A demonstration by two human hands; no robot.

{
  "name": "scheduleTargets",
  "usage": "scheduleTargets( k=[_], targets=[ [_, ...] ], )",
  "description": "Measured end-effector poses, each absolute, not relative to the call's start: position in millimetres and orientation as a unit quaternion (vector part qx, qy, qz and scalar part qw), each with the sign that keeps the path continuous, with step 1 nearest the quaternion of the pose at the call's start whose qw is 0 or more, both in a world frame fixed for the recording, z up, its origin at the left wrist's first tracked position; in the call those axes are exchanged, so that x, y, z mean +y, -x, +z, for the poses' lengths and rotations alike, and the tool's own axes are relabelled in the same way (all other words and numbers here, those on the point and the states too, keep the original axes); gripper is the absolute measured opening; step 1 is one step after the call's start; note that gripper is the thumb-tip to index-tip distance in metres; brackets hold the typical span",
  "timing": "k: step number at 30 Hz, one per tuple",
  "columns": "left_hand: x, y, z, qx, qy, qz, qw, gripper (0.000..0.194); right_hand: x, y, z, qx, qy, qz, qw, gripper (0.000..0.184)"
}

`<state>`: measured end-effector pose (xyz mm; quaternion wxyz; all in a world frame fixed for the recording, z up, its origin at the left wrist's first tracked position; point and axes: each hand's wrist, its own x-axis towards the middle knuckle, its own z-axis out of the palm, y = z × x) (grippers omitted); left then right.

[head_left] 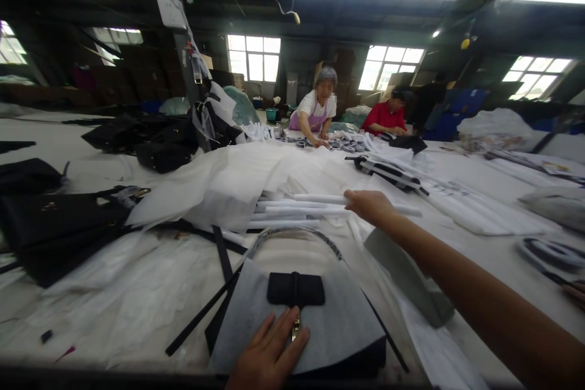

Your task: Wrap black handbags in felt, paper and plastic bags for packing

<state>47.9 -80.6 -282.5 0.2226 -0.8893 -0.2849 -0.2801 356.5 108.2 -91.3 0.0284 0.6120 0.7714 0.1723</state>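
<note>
A black handbag (338, 372) lies in front of me, its front covered by a thin white sheet (338, 332) and its arched handle (297, 231) wrapped. A black flap tab (295, 288) with a gold clasp (296, 323) rests over the sheet. My left hand (272, 350) is laid on the sheet beside the clasp, fingers stretched out. Reaching forward, my right hand (365, 206) is closed around a white tube (322, 198) among several similar tubes (292, 223). Black straps (201, 311) extend from both sides of the bag.
White sheets (228, 177) are heaped beyond the tubes. Black handbags (68, 219) stand at the left, before a post (185, 55). A grey piece (406, 274) lies under my right arm. Two co-workers sit or lean across the table; another person's hand (576, 294) shows at the right edge.
</note>
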Motion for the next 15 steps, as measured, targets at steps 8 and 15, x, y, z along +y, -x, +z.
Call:
scheduleTargets(
  k=[8, 15],
  targets=[
    [-84, -49, -278, -0.284, 0.888, -0.282, 0.225, 0.048, -42, -267, -141, 0.839, -0.525, 0.095, -0.106, 0.029],
    [-77, -62, -293, -0.314, 0.859, -0.324, 0.242, 0.03, 35, -325, -172, 0.79, -0.598, 0.0, -0.136, 0.034]
  ],
)
